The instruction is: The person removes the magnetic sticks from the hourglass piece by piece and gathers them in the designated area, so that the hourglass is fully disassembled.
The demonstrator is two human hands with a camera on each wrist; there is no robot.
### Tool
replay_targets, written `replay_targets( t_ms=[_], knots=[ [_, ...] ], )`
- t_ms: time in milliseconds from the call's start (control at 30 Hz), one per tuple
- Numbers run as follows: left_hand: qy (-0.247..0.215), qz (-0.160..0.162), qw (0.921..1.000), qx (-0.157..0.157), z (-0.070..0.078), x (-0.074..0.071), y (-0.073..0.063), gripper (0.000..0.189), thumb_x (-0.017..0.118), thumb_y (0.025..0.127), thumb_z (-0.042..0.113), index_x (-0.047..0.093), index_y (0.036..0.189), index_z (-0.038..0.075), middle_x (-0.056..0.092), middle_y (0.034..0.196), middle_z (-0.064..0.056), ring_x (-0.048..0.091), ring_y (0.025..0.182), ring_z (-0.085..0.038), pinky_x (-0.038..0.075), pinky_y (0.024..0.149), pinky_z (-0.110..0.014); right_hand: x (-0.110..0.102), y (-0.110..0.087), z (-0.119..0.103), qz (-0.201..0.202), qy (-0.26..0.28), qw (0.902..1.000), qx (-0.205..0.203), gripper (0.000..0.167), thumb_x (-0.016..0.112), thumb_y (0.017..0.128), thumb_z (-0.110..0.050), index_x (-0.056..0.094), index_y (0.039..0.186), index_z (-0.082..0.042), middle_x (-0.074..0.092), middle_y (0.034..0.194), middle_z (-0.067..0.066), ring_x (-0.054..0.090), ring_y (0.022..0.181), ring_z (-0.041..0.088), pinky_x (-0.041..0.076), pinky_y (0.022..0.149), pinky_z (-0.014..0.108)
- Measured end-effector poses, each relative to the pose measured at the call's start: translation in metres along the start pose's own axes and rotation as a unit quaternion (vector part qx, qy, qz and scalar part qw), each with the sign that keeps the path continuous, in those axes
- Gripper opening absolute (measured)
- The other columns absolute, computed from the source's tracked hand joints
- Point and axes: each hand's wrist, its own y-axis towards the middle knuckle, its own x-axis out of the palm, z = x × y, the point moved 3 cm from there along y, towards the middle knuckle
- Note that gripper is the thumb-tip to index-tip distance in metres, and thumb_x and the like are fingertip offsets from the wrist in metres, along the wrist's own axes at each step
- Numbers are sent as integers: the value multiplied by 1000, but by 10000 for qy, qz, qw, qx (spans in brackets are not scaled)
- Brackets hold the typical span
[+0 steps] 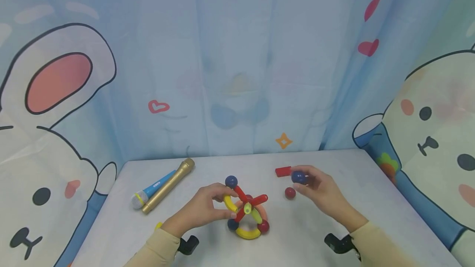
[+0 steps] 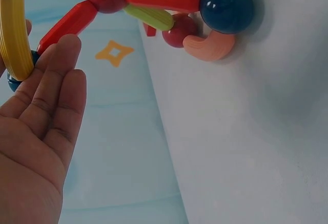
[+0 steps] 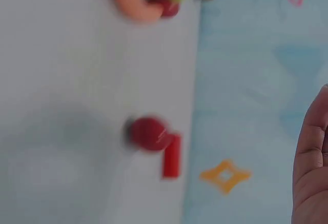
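A build of coloured sticks and balls stands mid-table, with red sticks [image 1: 241,194], a green stick [image 1: 256,216], a pink curved stick [image 2: 212,47] and a lower yellow curved stick [image 1: 248,234]. My left hand [image 1: 208,206] pinches another yellow curved stick [image 2: 14,34] at the build's left side, just under its top blue ball [image 1: 231,181]. To the right, my right hand [image 1: 322,190] holds a loose blue ball [image 1: 299,177] between thumb and fingers, above the table. That ball is outside the right wrist view, where only part of the hand [image 3: 312,167] shows.
Near the right hand lie a red ball [image 1: 290,193] and a red stick [image 1: 283,171]. A blue microphone [image 1: 157,185] and a gold one [image 1: 168,185] lie at the back left. Something yellow [image 1: 158,225] is partly hidden behind the left wrist. A curtain [image 1: 237,52] hangs behind the table.
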Motion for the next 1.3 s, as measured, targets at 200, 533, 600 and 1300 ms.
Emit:
replay_targets(
  t_ms=[200,533,600,1300],
  knots=[
    [-16,-14,10000,18,0,-1,0,42,84,81,35,69,119,29,63,115,13,58,103,-10,53,92,-45,-17,0,65,-89,-585,9932,999,52,71,94,-25,52,139,-7,52,137,23,58,115,41,55,90,46],
    [27,1,9999,162,1,0,-2,42,85,81,32,69,120,27,63,115,14,58,105,-10,53,92,-40,1,9,116,-522,-1330,9829,1163,48,77,89,-19,60,132,-7,59,128,20,57,111,36,54,89,48],
    [6,-6,9998,195,0,0,-2,42,84,81,32,69,120,27,63,116,13,58,105,-11,53,92,-43,4,10,118,-531,-1373,9813,1243,49,78,88,-19,60,132,-8,59,127,18,58,103,30,56,85,43],
    [79,-20,10000,48,1,-1,-2,43,84,81,34,69,121,28,64,118,8,58,104,-11,53,89,-34,9,7,117,-503,-1425,9760,1565,60,82,82,-11,55,136,-6,58,125,15,56,77,18,53,72,32]
  ],
)
